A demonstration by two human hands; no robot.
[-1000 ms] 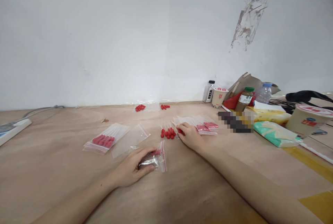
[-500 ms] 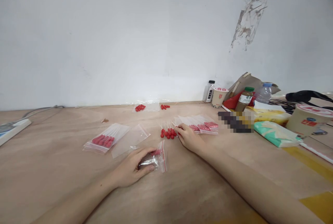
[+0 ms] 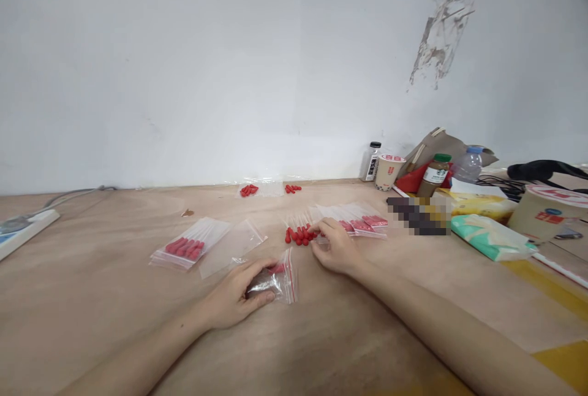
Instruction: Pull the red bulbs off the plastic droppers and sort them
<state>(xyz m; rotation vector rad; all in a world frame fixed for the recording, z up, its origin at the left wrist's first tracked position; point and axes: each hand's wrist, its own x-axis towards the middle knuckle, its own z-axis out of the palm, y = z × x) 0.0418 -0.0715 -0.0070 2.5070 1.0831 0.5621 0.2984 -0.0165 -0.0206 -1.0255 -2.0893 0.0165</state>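
Note:
My left hand [image 3: 243, 295] is closed around a clear zip-lock bag [image 3: 287, 279] with a red strip, lying on the table. Some red shows inside it near my fingers. My right hand [image 3: 337, 247] is at the right end of a pile of thin white sticks with red bulb-shaped tips [image 3: 299, 236]. Its thumb and index finger curl in around a red tip at that end, though the fingers partly hide it. To the left, a flat unfilled bag [image 3: 229, 249] lies beside a stack of bags holding red-tipped sticks [image 3: 186, 247].
Several filled bags [image 3: 370, 224] overlap behind my right hand. Small red pieces on plastic [image 3: 248, 190] lie by the wall. At right stand a paper cup [image 3: 389, 173], bottles [image 3: 434, 175], a tissue pack [image 3: 489, 236] and a large cup [image 3: 546, 215]. A power strip [image 3: 30, 233] is far left.
My right hand has shifted slightly at the edge of the pile, and its fingers are more bent. My left hand keeps its hold on the bag. The whole view has shifted a little.

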